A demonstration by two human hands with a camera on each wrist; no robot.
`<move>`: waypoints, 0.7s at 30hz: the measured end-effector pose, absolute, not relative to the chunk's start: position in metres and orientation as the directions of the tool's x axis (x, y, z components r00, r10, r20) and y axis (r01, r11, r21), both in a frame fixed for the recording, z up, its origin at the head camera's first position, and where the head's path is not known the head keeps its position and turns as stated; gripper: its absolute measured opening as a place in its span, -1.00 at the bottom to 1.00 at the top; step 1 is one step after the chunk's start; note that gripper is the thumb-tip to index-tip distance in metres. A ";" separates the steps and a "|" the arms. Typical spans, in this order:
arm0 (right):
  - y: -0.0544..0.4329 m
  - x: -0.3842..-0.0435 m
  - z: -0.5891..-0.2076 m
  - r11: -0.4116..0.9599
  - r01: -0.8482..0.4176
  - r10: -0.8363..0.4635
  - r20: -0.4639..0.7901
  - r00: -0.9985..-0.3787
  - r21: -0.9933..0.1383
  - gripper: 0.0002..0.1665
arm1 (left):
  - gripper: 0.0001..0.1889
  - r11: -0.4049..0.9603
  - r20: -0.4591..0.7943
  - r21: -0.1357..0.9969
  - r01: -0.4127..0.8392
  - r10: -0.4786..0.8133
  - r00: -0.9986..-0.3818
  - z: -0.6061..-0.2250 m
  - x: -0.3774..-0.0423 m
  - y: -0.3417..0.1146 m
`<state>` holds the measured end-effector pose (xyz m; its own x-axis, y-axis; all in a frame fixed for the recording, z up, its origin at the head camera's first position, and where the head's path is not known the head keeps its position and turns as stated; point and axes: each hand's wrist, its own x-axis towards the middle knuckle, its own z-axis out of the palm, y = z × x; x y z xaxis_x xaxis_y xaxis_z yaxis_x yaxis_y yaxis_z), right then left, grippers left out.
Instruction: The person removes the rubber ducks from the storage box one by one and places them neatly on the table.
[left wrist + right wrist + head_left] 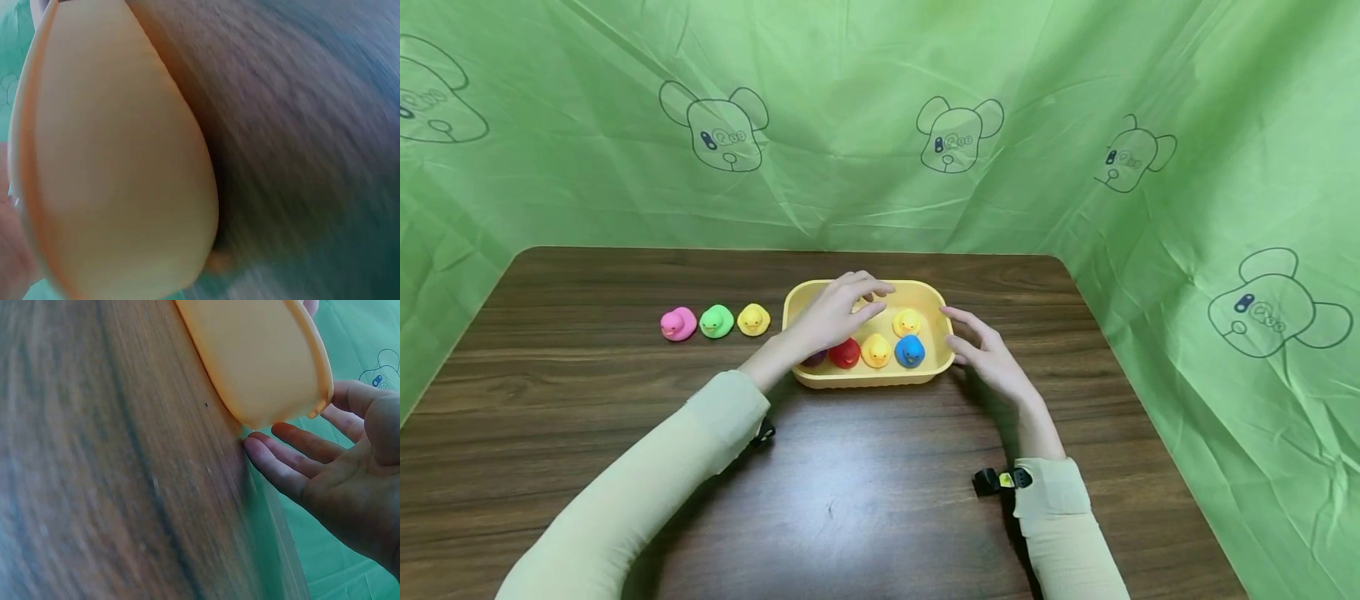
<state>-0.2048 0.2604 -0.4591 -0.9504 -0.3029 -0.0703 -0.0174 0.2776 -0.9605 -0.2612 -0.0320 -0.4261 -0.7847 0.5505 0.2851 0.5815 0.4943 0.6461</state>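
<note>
- The left hand is reaching over the left half of the tray, its thumb and fingers standing apart; what is lying beneath the palm is hidden.
- The right hand is resting its fingertips at the tray's right end, thumb and fingers standing apart.
- The tray is sitting just right of the frame's centre on the brown tabletop.
- Along its front wall, from left to right, a partly covered purple duck, a red duck, a front yellow duck and a blue duck are sitting in a row.
- A back yellow duck is sitting behind the blue one.
- Left of the frame's centre, a pink duck, a green duck and an outer yellow duck are lining up outside the tray.
- Green cloth is hanging across the upper frame.
</note>
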 end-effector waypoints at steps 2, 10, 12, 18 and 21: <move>0.261 -0.205 -0.460 0.283 -0.020 -0.300 -0.069 -0.952 -0.959 -0.39 | -0.68 0.485 0.282 0.657 0.578 0.553 -0.784 -0.429 -0.262 -0.026; 0.262 -0.206 -0.461 0.286 -0.014 -0.294 -0.074 -0.953 -0.958 -0.39 | -0.69 0.475 0.262 0.677 0.563 0.559 -0.787 -0.438 -0.270 -0.007; 0.261 -0.206 -0.461 0.280 -0.010 -0.292 -0.075 -0.953 -0.960 -0.39 | -0.69 0.469 0.253 0.688 0.554 0.560 -0.789 -0.439 -0.272 -0.003; 0.261 -0.206 -0.461 0.250 -0.012 -0.296 -0.064 -0.953 -0.968 -0.38 | -0.68 0.434 0.230 0.728 0.531 0.574 -0.786 -0.447 -0.276 0.010; 0.261 -0.206 -0.461 0.247 -0.013 -0.295 -0.062 -0.954 -0.969 -0.38 | -0.68 0.437 0.217 0.731 0.525 0.580 -0.785 -0.450 -0.277 0.015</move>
<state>-0.2057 0.2606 -0.4615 -0.9536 -0.2947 -0.0625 -0.0130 0.2473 -0.9688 -0.2772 0.0151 -0.4498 -0.7849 0.5803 0.2171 0.5249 0.4366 0.7306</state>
